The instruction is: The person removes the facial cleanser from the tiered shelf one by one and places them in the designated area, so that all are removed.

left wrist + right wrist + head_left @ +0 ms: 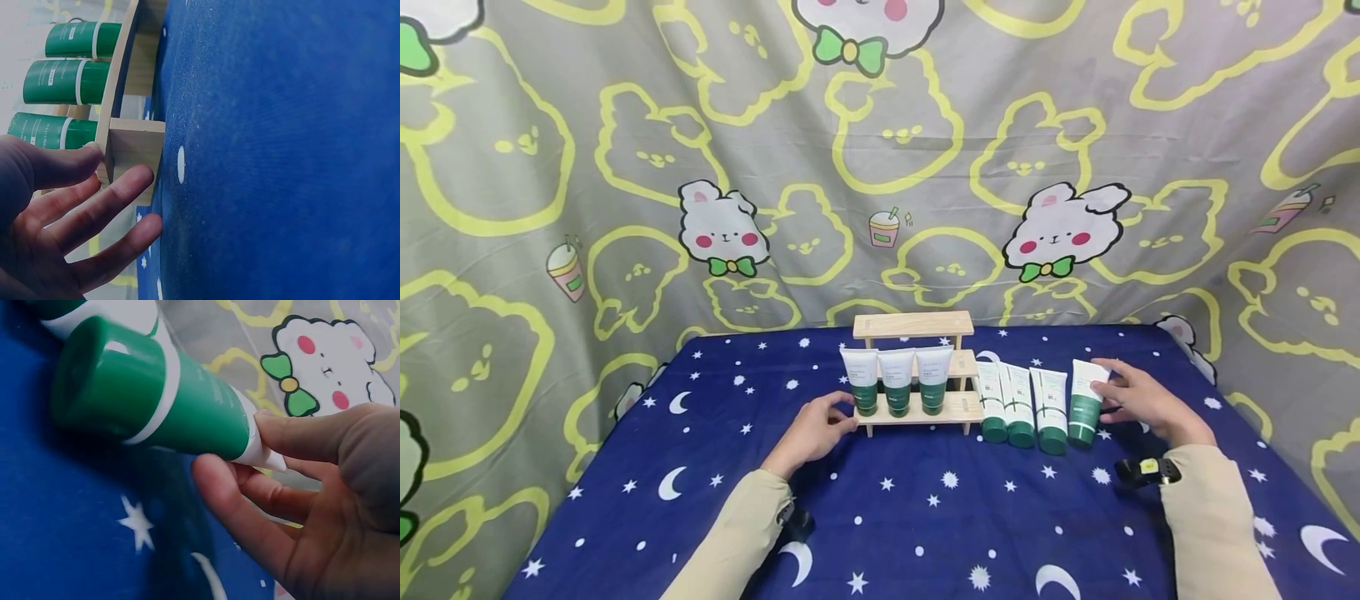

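Observation:
A three-step wooden display stand [917, 408] sits toward the back of the table, with three white-and-green squeeze tubes [898, 383] upright on their caps along its lowest step. At that step's left end, my left hand [814, 429] holds the board's edge between thumb and fingers; the other fingers spread out below in the left wrist view. Right of the stand, my right hand [1146, 404] pinches another squeeze tube [203, 403] by its white end, green cap toward me. Three more squeeze tubes [1018, 404] lie between the stand and that tube, caps toward me.
A dark blue cloth [925, 525] with white moons and stars covers the table. Behind it hangs a grey curtain [805, 167] printed with yellow outlines and rabbit faces. The stand's top step [913, 323] bears no tube.

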Motion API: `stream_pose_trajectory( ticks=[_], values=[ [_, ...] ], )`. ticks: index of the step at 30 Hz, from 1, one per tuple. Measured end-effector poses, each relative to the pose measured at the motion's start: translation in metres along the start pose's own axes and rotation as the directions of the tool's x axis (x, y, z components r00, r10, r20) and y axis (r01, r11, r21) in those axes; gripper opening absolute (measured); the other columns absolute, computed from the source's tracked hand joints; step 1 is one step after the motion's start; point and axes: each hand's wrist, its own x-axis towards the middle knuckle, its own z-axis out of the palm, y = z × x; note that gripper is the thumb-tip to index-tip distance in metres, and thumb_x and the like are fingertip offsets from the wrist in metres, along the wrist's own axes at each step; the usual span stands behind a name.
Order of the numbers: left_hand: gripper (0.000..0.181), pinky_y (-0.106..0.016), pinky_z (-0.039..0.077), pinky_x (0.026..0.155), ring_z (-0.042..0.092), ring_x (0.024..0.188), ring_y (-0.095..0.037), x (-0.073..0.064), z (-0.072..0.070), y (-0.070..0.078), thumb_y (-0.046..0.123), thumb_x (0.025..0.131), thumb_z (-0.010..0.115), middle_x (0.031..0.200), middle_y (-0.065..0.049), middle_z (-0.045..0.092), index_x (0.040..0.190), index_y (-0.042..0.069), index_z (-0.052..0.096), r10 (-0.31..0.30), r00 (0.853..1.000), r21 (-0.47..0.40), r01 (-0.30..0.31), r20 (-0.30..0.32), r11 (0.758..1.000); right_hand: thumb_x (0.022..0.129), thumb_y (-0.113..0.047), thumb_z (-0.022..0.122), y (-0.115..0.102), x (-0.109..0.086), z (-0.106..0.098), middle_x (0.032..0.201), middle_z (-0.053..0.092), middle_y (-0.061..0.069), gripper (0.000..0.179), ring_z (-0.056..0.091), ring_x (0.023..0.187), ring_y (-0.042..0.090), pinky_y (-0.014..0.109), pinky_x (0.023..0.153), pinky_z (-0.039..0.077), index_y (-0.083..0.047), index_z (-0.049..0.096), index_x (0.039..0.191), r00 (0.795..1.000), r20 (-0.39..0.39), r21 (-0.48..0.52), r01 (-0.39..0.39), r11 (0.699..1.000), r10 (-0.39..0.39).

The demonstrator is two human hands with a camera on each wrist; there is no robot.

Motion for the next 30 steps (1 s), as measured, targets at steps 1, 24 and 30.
stream_pose_trajectory(
  ticks=[1,24,30],
  values=[
    [0.029,-0.031,0.050,0.070,0.069,0.077,-0.015,0.000,0.000,0.000,0.012,0.097,0.070,0.088,-0.003,0.077,0.125,0.007,0.065,-0.001,1.000,0.001,0.001,0.002,1.000,0.109,-0.012,0.048,0.002,0.001,0.001,0.118,0.054,0.033,0.063,0.064,0.091,0.021,0.038,0.076,0.061,0.013,0.013,0.155,1.000,0.002,0.015,-0.007,1.000,0.007],
    [0.031,-0.030,0.049,0.070,0.068,0.077,-0.015,0.000,0.001,-0.001,0.012,0.097,0.070,0.087,-0.003,0.077,0.127,0.006,0.064,0.002,1.000,0.009,-0.002,0.000,1.000,0.102,-0.019,0.064,0.011,0.011,0.017,0.138,0.040,0.041,0.070,0.066,0.087,0.011,0.034,0.074,0.061,0.022,0.029,0.146,0.988,-0.078,0.050,-0.131,0.990,0.134],
    [0.031,-0.030,0.049,0.070,0.068,0.078,-0.016,-0.001,0.001,-0.001,0.012,0.097,0.070,0.088,-0.002,0.077,0.127,0.006,0.064,-0.001,1.000,0.007,0.001,0.002,1.000,0.101,-0.019,0.065,0.012,0.014,0.019,0.136,0.043,0.039,0.069,0.066,0.088,0.012,0.033,0.075,0.061,0.021,0.031,0.146,0.984,-0.086,0.042,-0.154,0.987,0.157]
  ],
)
